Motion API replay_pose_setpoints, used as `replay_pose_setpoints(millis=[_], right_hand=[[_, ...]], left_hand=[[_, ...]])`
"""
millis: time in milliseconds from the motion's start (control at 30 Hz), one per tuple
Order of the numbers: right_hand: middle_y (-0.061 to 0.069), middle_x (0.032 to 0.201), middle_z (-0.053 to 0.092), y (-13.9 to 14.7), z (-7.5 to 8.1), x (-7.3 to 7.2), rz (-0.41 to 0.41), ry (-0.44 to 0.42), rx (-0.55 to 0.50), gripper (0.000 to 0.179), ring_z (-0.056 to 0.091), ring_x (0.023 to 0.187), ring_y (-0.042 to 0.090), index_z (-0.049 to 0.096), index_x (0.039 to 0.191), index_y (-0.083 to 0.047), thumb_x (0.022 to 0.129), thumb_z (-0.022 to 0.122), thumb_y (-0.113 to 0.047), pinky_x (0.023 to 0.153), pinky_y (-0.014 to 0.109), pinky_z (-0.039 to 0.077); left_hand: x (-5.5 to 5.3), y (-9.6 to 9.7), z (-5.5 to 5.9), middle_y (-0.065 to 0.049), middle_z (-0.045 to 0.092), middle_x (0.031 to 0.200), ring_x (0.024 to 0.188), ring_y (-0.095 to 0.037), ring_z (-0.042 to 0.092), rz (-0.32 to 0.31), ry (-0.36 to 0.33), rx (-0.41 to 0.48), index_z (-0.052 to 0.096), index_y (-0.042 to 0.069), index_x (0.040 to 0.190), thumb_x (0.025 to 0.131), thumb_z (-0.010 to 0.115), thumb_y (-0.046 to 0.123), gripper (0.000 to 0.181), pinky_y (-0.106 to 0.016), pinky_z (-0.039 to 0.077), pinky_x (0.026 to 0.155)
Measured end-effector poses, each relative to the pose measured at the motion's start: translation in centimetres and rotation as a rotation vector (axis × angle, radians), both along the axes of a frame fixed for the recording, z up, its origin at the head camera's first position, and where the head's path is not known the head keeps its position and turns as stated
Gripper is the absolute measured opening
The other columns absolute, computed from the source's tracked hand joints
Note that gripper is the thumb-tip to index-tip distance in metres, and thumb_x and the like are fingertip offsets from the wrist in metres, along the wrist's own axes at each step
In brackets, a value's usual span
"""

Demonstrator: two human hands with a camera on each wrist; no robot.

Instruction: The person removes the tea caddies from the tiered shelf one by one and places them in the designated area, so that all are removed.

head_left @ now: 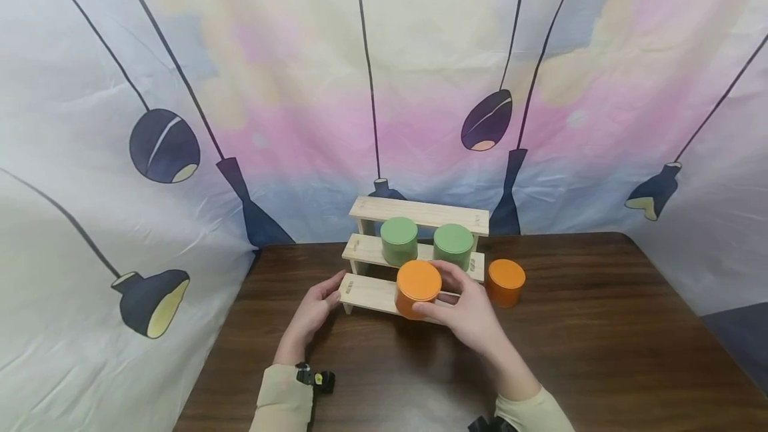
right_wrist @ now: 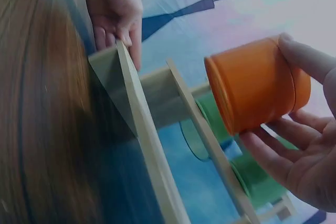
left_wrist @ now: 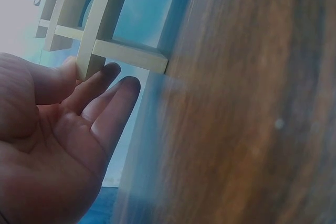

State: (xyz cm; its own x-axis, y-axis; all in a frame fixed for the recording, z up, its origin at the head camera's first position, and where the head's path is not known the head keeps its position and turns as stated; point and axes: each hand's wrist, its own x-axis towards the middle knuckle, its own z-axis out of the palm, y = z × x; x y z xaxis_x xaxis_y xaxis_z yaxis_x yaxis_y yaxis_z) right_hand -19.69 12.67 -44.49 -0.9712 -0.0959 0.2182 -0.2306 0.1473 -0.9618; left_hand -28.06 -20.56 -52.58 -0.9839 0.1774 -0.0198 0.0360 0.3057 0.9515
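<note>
My right hand (head_left: 471,309) holds an orange round tin (head_left: 418,289) between thumb and fingers. In the right wrist view the tin (right_wrist: 257,85) is clear of the lowest step, tilted in that camera's picture. A three-step wooden rack (head_left: 372,293) stands on the table. At its left end my left hand (head_left: 316,309) pinches the lowest step, thumb on one face and fingertips on the other, as the left wrist view shows at the board (left_wrist: 97,40). Two green tins (head_left: 399,242) sit side by side on the middle step; the right one (head_left: 453,245) is partly behind the orange tin and hand.
A second orange tin (head_left: 505,283) stands on the dark wooden table (head_left: 384,372), just right of the rack. Behind the rack hangs a cloth backdrop (head_left: 300,85) printed with lamps. The top step (head_left: 420,211) is close to that cloth.
</note>
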Motion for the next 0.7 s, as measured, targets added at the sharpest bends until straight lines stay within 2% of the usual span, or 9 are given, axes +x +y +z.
replay_pose_setpoints(millis=[133, 300, 400, 567, 700], right_hand=[[0.009, 0.137, 0.072, 2.3, 0.6, 0.5, 0.028, -0.001, 0.020, 0.077, 0.072, 0.119, 0.027, 0.061, 0.146, -0.015, 0.079, 0.098, -0.017, 0.101, 0.039, 0.059], [0.016, 0.136, 0.072, 5.9, 1.8, 1.6, 0.002, 0.019, 0.015, 0.074, 0.075, 0.113, 0.026, 0.059, 0.147, -0.009, 0.082, 0.095, -0.011, 0.094, 0.033, 0.061], [0.017, 0.135, 0.072, 8.1, 2.4, 1.9, -0.041, 0.034, 0.017, 0.075, 0.076, 0.111, 0.019, 0.057, 0.152, -0.006, 0.085, 0.092, -0.008, 0.092, 0.028, 0.061], [0.008, 0.140, 0.071, 11.1, 3.0, 1.9, -0.145, 0.025, 0.088, 0.078, 0.073, 0.110, 0.003, 0.052, 0.158, -0.005, 0.090, 0.090, -0.017, 0.090, 0.021, 0.059], [0.016, 0.148, 0.064, 13.3, 3.1, 1.7, -0.227, 0.009, 0.135, 0.079, 0.068, 0.110, -0.006, 0.051, 0.159, -0.005, 0.092, 0.088, -0.023, 0.089, 0.016, 0.056]], left_hand=[[0.0, 0.0, 0.0, -0.020, 0.043, 0.165, 0.155, -0.040, 0.036, -0.006, 0.005, 0.002, 0.044, 0.002, 0.163, 0.109, 0.051, 0.001, 0.054, -0.059, 0.031, 0.124], [0.0, 0.1, 0.0, -0.019, 0.043, 0.165, 0.155, -0.040, 0.036, -0.010, -0.002, 0.008, 0.043, 0.003, 0.163, 0.109, 0.051, 0.000, 0.054, -0.058, 0.031, 0.124], [0.0, 0.0, 0.0, -0.020, 0.043, 0.165, 0.154, -0.040, 0.036, -0.012, 0.001, 0.004, 0.042, 0.002, 0.163, 0.109, 0.050, 0.000, 0.054, -0.058, 0.031, 0.124], [-0.1, -0.1, 0.0, -0.019, 0.045, 0.164, 0.154, -0.040, 0.038, -0.001, 0.005, 0.003, 0.043, 0.002, 0.163, 0.109, 0.052, 0.001, 0.054, -0.059, 0.032, 0.123], [0.0, -0.3, 0.0, -0.018, 0.046, 0.164, 0.154, -0.038, 0.038, -0.005, 0.000, 0.007, 0.043, 0.003, 0.163, 0.109, 0.053, 0.001, 0.055, -0.058, 0.032, 0.124]])
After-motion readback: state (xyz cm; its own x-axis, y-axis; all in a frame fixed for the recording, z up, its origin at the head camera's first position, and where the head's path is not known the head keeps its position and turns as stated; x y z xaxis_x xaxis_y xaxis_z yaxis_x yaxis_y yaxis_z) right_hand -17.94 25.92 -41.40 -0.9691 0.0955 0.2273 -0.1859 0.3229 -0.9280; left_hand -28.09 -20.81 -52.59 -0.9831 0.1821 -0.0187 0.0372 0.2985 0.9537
